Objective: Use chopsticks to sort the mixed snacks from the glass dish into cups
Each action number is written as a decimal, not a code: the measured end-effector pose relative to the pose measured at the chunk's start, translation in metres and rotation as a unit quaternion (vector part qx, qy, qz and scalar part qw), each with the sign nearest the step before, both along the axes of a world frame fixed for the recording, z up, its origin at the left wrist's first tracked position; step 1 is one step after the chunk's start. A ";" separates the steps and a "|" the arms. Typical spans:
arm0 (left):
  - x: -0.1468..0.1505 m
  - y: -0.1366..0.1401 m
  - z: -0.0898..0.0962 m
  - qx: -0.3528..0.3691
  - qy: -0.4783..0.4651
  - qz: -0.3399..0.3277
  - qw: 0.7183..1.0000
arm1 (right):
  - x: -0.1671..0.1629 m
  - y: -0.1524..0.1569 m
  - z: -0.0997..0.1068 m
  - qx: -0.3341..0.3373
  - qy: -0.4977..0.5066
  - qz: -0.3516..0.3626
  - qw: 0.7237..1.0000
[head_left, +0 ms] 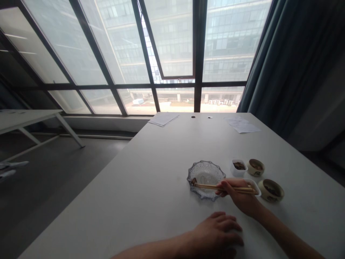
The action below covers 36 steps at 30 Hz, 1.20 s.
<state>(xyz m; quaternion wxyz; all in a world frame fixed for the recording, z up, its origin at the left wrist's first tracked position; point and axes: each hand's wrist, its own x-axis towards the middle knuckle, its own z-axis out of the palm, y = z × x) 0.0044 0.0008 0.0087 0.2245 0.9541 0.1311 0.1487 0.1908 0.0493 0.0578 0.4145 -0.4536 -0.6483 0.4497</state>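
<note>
My right hand (239, 198) grips a pair of wooden chopsticks (206, 186), which point left across a clear glass bowl (206, 169) with a scalloped rim. Between the chopstick tips is a small dark brown piece (193, 181), over the bowl's left side; what it is exactly is too small to tell. Palm down on the table, my left hand (215, 232) rests nearer to me with its fingers apart and holds nothing. Partly behind my right hand is a white plastic container (258, 190), its contents mostly hidden.
Another white container (238, 172) holds brown pieces. Two ceramic bowls, one farther back (256, 172) and one nearer (272, 198), stand to the right with dark contents. Papers (164, 118) and more sheets (241, 125) lie at the far end of the white table (151, 172).
</note>
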 end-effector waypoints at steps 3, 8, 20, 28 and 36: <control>-0.001 0.000 0.000 -0.006 -0.001 0.000 1.000 | 0.001 -0.002 0.004 0.023 -0.034 -0.005 0.999; -0.002 0.000 0.000 0.003 -0.005 0.000 1.000 | 0.001 0.001 0.008 0.048 -0.056 0.006 0.997; -0.002 -0.001 -0.001 0.011 -0.010 0.007 1.000 | 0.003 -0.005 0.016 -0.003 0.048 -0.069 0.996; -0.003 -0.001 0.003 0.005 -0.002 0.002 1.000 | 0.084 -0.015 0.055 0.069 0.063 -0.300 0.949; -0.003 -0.003 0.009 0.007 -0.009 0.011 1.000 | 0.117 -0.018 0.053 0.074 0.046 -0.367 0.926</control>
